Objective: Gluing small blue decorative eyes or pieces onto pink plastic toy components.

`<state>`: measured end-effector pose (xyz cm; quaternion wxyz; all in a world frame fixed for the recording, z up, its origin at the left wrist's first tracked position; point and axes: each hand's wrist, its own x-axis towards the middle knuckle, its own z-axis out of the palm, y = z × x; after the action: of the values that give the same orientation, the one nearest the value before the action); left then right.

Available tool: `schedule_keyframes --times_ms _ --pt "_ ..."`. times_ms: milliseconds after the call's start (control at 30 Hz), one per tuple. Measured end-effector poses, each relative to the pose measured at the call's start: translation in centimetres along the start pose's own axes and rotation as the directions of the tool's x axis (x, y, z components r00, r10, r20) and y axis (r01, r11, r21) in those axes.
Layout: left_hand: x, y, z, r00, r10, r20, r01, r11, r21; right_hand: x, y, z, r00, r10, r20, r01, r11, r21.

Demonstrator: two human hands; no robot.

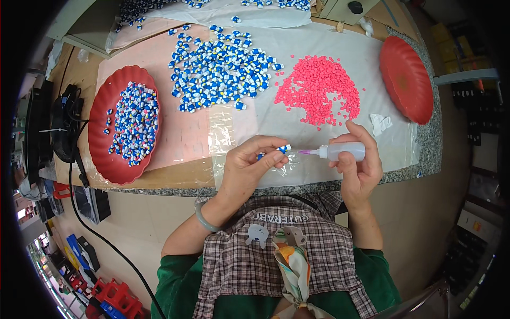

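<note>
Near the table's front edge my left hand (245, 164) pinches a small blue-and-white figurine (283, 149) between thumb and fingers. Another blue bit shows against the fingers of that hand, partly hidden. My right hand (366, 167) is wrapped round a translucent squeeze bottle (346, 151), lying on its side with a thin needle tip and purple collar. The needle points left at the figurine; I cannot tell whether it touches. Beyond the hands lie a spread of pink heart-like pieces (319, 87) and a larger spread of blue-and-white figurines (220, 72).
A red scalloped tray (98, 125) at left holds many blue-and-white figurines with pink spots. Another red scalloped tray (411, 87) lies at far right, near a crumpled white tissue (380, 124). Plastic sheeting (297, 45) covers the table. A black cable (106, 236) hangs at left.
</note>
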<state>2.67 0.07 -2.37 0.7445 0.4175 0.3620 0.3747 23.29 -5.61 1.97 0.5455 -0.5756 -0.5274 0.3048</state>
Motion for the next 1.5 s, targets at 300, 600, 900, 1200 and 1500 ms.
schedule_keyframes --times_ms 300,600,900,1200,1500 --pt "0.0 -0.1 -0.1 1.000 -0.013 0.023 0.013 1.000 -0.027 -0.3 -0.3 0.3 0.987 -0.161 0.031 0.163 0.953 -0.255" --pt "0.0 -0.1 -0.1 0.999 -0.004 0.033 0.004 1.000 -0.019 -0.2 -0.7 0.5 0.977 -0.200 0.070 0.212 0.931 -0.296" --pt "0.0 -0.2 -0.3 0.999 0.000 0.047 0.001 1.000 -0.024 0.5 -0.9 0.8 0.927 -0.353 0.126 0.374 0.860 -0.348" --pt "0.1 0.2 -0.3 0.998 -0.004 0.064 0.007 0.999 -0.052 0.4 0.1 -1.2 0.999 0.045 0.000 -0.044 0.997 0.058" --pt "0.1 0.4 -0.4 0.998 -0.048 0.042 0.048 0.999 0.000 2.0 3.2 -2.3 0.914 0.396 0.092 -0.404 0.857 0.320"
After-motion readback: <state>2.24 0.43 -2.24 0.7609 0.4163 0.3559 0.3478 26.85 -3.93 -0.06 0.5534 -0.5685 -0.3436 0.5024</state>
